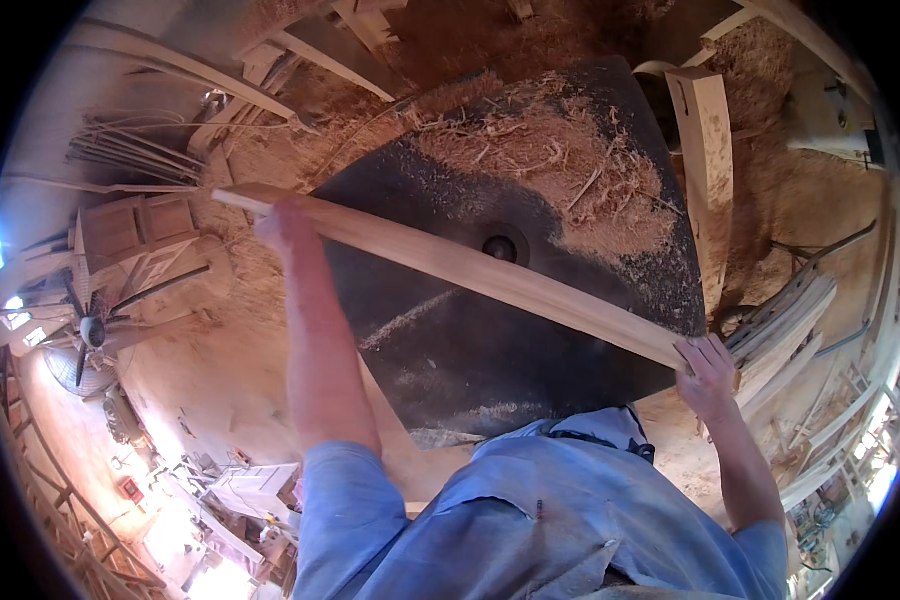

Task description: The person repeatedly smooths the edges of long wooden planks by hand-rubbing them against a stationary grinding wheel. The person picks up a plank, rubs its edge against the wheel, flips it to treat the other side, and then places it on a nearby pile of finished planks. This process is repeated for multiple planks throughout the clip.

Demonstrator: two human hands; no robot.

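Note:
A long pale wooden board (pixel 470 275) lies slantwise over a dark machine table (pixel 430 350), its left end farther from me. My left hand (pixel 285 225) is closed around the board near its far left end, beyond the table's edge. At the near right end my right hand (pixel 708 375) grips it, fingers over the top and thumb out of sight. Just behind the board's middle, a round spindle (pixel 500 247) sits in a ring in the tabletop. Whether the board touches the spindle I cannot tell. Wood shavings (pixel 580 165) cover the table's far part.
A thick timber (pixel 708 150) stands beyond the table's right corner. Stacked planks (pixel 785 335) lie to the right. At the left are a fan (pixel 90 335), a wooden frame piece (pixel 135 235) and a bundle of thin rods (pixel 135 150). Sawdust covers the floor (pixel 220 370).

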